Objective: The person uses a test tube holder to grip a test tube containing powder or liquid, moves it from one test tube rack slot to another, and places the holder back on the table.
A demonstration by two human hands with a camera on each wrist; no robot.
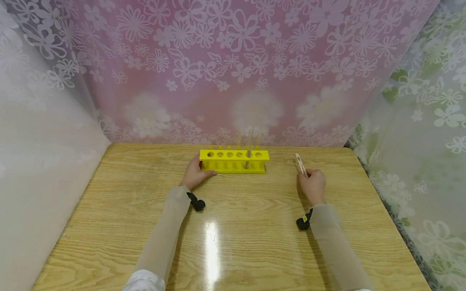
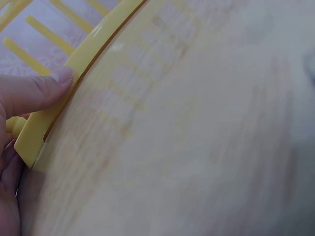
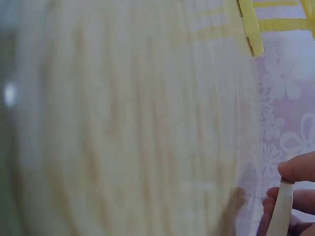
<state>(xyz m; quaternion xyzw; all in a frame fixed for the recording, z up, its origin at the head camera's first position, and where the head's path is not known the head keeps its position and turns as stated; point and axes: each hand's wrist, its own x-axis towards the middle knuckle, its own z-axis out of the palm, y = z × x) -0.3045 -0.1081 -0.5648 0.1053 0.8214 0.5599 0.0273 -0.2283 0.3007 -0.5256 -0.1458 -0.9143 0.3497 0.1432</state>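
A yellow test tube rack stands toward the back of the table, with a row of round holes along its top. My left hand grips its left end; in the left wrist view the thumb lies over the edge of the base. One glass test tube stands in a hole right of the middle, and two fainter tubes show behind at the pegs. To the right, apart from the rack, my right hand pinches a wooden test tube holder that points away from me.
The wood-grain table spreads out in front of the rack. A pink flowered curtain rises close behind the rack, with pale curtains at left and right. Dark wrist cameras sit on both sleeves.
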